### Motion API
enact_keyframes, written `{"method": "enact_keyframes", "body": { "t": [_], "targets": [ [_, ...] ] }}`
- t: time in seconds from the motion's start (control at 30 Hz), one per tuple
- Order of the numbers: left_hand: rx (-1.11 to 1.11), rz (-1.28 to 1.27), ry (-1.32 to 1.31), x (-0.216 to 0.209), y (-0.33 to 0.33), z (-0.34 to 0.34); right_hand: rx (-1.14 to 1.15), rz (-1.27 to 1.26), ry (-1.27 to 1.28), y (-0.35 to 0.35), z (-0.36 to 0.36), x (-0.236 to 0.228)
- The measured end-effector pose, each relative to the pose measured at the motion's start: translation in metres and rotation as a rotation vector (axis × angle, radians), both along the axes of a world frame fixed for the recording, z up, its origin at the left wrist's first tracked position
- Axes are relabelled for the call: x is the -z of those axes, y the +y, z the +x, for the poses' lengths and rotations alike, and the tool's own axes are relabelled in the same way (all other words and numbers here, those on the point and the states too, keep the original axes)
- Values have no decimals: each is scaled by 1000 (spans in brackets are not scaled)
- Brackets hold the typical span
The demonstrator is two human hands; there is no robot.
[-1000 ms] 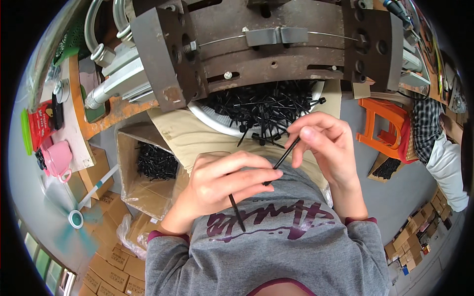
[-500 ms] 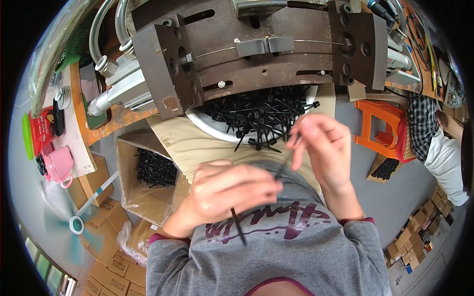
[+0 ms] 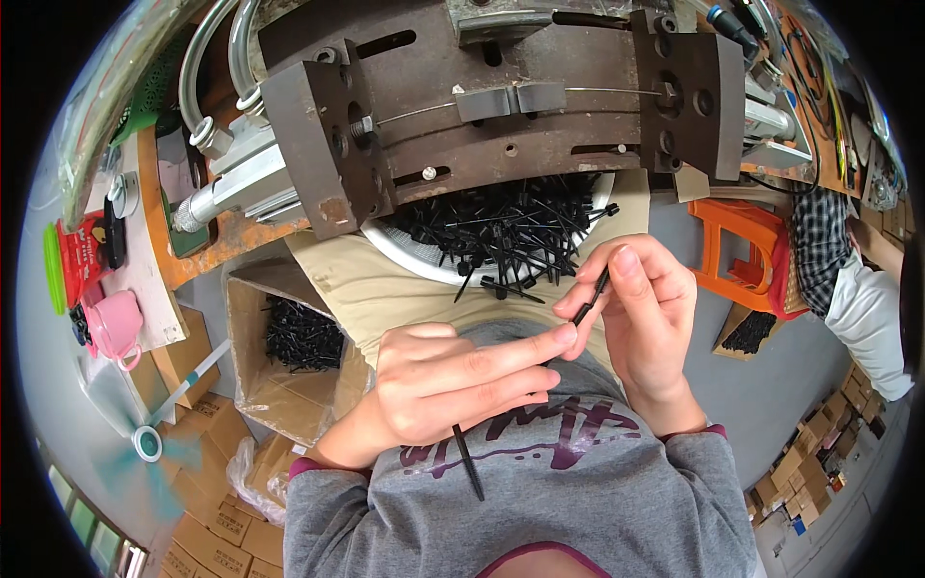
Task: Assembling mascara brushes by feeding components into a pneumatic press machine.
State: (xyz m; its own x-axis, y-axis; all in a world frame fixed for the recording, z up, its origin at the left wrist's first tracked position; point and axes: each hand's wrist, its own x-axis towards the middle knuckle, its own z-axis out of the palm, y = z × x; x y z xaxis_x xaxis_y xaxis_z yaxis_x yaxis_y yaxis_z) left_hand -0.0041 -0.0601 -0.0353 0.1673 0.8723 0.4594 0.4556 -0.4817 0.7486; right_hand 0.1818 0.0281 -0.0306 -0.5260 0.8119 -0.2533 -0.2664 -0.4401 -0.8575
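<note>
My right hand (image 3: 650, 318) pinches a thin black rod with a thicker end (image 3: 590, 303) between thumb and fingers. Close against its lower end are the fingertips of my left hand (image 3: 453, 380); whether they grip it I cannot tell. From under the left hand's curled fingers another slim black rod (image 3: 468, 464) sticks out over my shirt, held in the palm. Beyond the hands, a white basket (image 3: 424, 264) on my lap holds a heap of similar black pieces (image 3: 511, 231), some hanging over its rim.
A dark metal fixture (image 3: 520, 144) with a taut wire and small blocks spans the bench ahead. At left stand an open carton (image 3: 255, 385) of black pieces, a turning fan (image 3: 146, 443) and a pink cup (image 3: 118, 323). An orange stool (image 3: 713, 250) and a seated person are at right.
My hands have come closer together, the left fingertips reaching the rod in my right hand. The right hand has dropped slightly. The rod under my left hand stays there.
</note>
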Motion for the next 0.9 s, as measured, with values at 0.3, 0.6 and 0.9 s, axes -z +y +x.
{"method": "enact_keyframes", "body": {
  "t": [0.3, 0.6, 0.9],
  "targets": [
    [-7, 1, 1, 2, -1, 3, 31, 1, 17, 0, -1, 0],
    [0, 6, 10, 2, 0, 3, 46, -28, 33, 0, -2, -2],
    [-10, 1, 8, 0, -1, 2, 38, 77, -9, -3, -2, -3]
  ]
}}
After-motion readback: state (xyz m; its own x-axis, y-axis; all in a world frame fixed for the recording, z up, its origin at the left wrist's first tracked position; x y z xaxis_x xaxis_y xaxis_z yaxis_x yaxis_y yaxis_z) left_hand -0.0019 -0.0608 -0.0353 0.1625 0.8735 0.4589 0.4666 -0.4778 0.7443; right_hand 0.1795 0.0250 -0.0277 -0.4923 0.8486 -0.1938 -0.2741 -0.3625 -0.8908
